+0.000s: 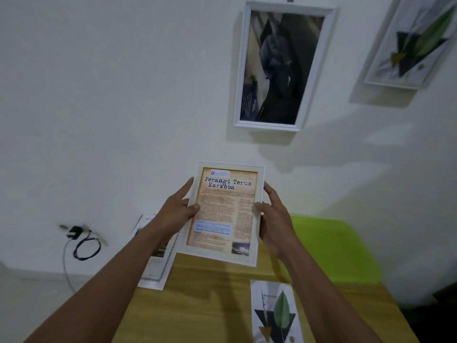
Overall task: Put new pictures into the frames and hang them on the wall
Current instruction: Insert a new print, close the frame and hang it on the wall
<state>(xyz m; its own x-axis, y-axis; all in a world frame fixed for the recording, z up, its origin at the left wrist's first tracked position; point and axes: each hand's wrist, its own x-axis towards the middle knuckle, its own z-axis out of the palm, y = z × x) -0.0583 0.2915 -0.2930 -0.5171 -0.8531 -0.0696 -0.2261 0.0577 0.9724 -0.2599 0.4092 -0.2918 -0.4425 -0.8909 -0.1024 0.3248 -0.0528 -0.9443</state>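
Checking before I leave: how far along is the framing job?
Done: dark frame and leaf frame hang on the wall. In hand: left hand and right hand hold a filled third frame. Left: hanging it; a leaf print lies loose on the table.

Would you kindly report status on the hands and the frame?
Hands: left hand and right hand grip the white frame by its sides. Picture in, held above the table, not yet hung. Ahead on the wall: dark picture, leaf picture, both hung.

Can't read small text in my held frame (223,211); leaf frame (415,43) clipped right, leaf print (274,315) clipped bottom.
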